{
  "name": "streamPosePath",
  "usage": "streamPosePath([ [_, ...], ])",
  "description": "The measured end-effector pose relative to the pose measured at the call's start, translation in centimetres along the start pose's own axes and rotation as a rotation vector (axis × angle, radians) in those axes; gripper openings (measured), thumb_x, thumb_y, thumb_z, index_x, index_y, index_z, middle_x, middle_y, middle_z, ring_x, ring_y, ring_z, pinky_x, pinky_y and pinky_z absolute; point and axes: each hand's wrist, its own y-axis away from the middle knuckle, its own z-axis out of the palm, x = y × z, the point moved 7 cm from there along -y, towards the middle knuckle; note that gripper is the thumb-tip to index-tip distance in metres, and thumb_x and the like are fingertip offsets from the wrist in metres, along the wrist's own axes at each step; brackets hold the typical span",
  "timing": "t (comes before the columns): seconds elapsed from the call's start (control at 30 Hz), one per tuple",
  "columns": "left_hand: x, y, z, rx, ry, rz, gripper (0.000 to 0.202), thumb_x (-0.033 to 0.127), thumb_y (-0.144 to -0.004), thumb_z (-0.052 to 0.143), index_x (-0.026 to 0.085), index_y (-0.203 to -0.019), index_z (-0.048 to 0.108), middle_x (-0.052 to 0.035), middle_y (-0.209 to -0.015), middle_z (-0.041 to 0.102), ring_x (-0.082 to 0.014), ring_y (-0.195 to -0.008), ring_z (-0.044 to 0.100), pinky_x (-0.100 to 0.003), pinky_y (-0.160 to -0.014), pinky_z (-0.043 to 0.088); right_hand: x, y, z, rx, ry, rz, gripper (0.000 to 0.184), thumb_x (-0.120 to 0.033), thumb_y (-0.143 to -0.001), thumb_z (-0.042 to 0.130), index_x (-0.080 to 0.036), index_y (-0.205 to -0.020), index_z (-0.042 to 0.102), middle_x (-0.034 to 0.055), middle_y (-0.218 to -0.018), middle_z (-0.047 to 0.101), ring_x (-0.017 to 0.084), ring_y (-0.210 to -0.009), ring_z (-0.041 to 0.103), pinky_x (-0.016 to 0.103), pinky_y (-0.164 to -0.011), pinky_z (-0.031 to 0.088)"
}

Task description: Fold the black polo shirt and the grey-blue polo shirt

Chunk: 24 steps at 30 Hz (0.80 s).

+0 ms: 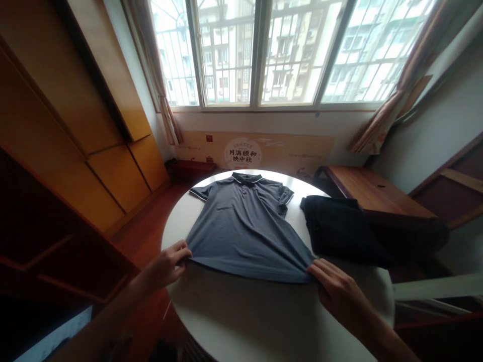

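Left hand (166, 265) and right hand (337, 291) are each pinching a corner of the polo's (241, 226) bottom hem, holding it taut, which is the way to keep it smooth. The polo lies flat on the round bench (271, 322) ahead of both hands, with dark cloth (339, 226) just beyond the right hand.

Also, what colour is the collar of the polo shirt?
The collar is near-black with a thin white edge, best seen in the head view.

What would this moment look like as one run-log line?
left hand: holds hem of grey polo shirt | right hand: holds same hem | table: round white table | beside: black garment
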Motion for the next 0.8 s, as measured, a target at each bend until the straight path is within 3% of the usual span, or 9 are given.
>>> streamPosePath([
  [0.17, 2.6, 3.0, -1.1, -0.427, 0.2, -0.098, 0.016, 0.017, -0.081, 0.06, 0.022, -0.094, 0.068, -0.0019, -0.092, 0.063, -0.0139, -0.075, 0.059, -0.021, -0.067, 0.045, -1.4, 2.8, -1.5, -0.174, -0.154, -0.087, 0.032, -0.01, -0.076, 0.049, -0.028, -0.094, 0.069, 0.0091, -0.09, 0.07, 0.024, -0.082, 0.067, 0.035, -0.075, 0.055],
  [0.23, 2.8, 2.3, -1.6, -0.491, 0.257, -0.107, 0.015, 0.028, -0.086, 0.063, 0.023, -0.098, 0.071, -0.0026, -0.092, 0.067, -0.016, -0.08, 0.061, -0.023, -0.073, 0.047, -2.3, 2.5, -1.6, -0.229, -0.205, -0.119, 0.03, -0.016, -0.081, 0.052, -0.03, -0.101, 0.068, 0.0092, -0.093, 0.07, 0.024, -0.086, 0.067, 0.035, -0.078, 0.054],
  [0.27, 2.6, 1.0, -1.7, -0.466, 0.252, -0.096, 0.016, 0.032, -0.088, 0.062, 0.022, -0.097, 0.071, -0.0032, -0.091, 0.068, -0.017, -0.082, 0.061, -0.024, -0.076, 0.048, -2.8, 1.7, -1.4, -0.256, -0.226, -0.131, 0.027, -0.018, -0.084, 0.051, -0.029, -0.102, 0.068, 0.0088, -0.093, 0.069, 0.023, -0.086, 0.066, 0.034, -0.078, 0.053],
  [0.37, 0.8, -6.0, -1.5, -0.253, 0.133, -0.027, 0.026, 0.037, -0.094, 0.053, 0.02, -0.09, 0.073, -0.0057, -0.088, 0.069, -0.0188, -0.082, 0.061, -0.028, -0.082, 0.049, -5.2, -3.6, 0.5, -0.306, -0.234, -0.177, 0.019, -0.016, -0.088, 0.049, -0.023, -0.093, 0.066, 0.0066, -0.085, 0.066, 0.019, -0.079, 0.064, 0.03, -0.074, 0.051],
  [0.43, -0.8, -12.1, -0.6, -0.097, 0.018, -0.005, 0.029, 0.033, -0.095, 0.048, 0.018, -0.097, 0.073, -0.0085, -0.097, 0.07, -0.0207, -0.089, 0.063, -0.031, -0.09, 0.049, -7.1, -8.2, 3.0, -0.317, -0.189, -0.236, 0.016, -0.013, -0.087, 0.049, -0.02, -0.088, 0.064, 0.0066, -0.083, 0.065, 0.019, -0.08, 0.062, 0.031, -0.077, 0.049],
  [0.5, -2.4, -18.0, 1.2, -0.028, -0.117, -0.009, 0.033, 0.023, -0.094, 0.044, 0.015, -0.109, 0.072, -0.0123, -0.112, 0.068, -0.0228, -0.105, 0.063, -0.034, -0.102, 0.045, -9.1, -12.2, 6.5, -0.342, -0.184, -0.325, 0.017, -0.018, -0.09, 0.051, -0.018, -0.098, 0.066, 0.0095, -0.096, 0.067, 0.02, -0.089, 0.063, 0.034, -0.084, 0.049],
  [0.6, -4.9, -25.1, 4.5, -0.065, -0.266, -0.128, 0.044, 0.019, -0.095, 0.04, 0.012, -0.133, 0.06, -0.0147, -0.139, 0.056, -0.0231, -0.129, 0.052, -0.035, -0.113, 0.035, -10.0, -16.6, 11.7, -0.362, -0.144, -0.348, 0.042, -0.04, -0.097, 0.048, -0.018, -0.131, 0.058, 0.0167, -0.135, 0.057, 0.031, -0.122, 0.053, 0.053, -0.103, 0.04],
  [0.7, -7.0, -29.4, 7.2, -0.102, -0.299, -0.23, 0.052, 0.037, -0.098, 0.041, 0.019, -0.147, 0.046, -0.0151, -0.155, 0.038, -0.0361, -0.142, 0.034, -0.058, -0.114, 0.027, -8.4, -18.9, 15.8, -0.461, -0.146, -0.244, 0.062, -0.062, -0.096, 0.039, -0.029, -0.149, 0.041, 0.0111, -0.158, 0.033, 0.042, -0.143, 0.026, 0.073, -0.107, 0.02],
  [0.8, -9.5, -31.7, 9.2, -0.148, -0.337, -0.35, 0.061, 0.057, -0.096, 0.035, 0.033, -0.152, 0.036, -0.0092, -0.162, 0.024, -0.0464, -0.146, 0.017, -0.076, -0.107, 0.016, -6.4, -20.2, 17.6, -0.482, -0.202, -0.199, 0.063, -0.068, -0.095, 0.032, -0.038, -0.151, 0.035, 0.0037, -0.163, 0.022, 0.041, -0.148, 0.013, 0.077, -0.107, 0.006],
])
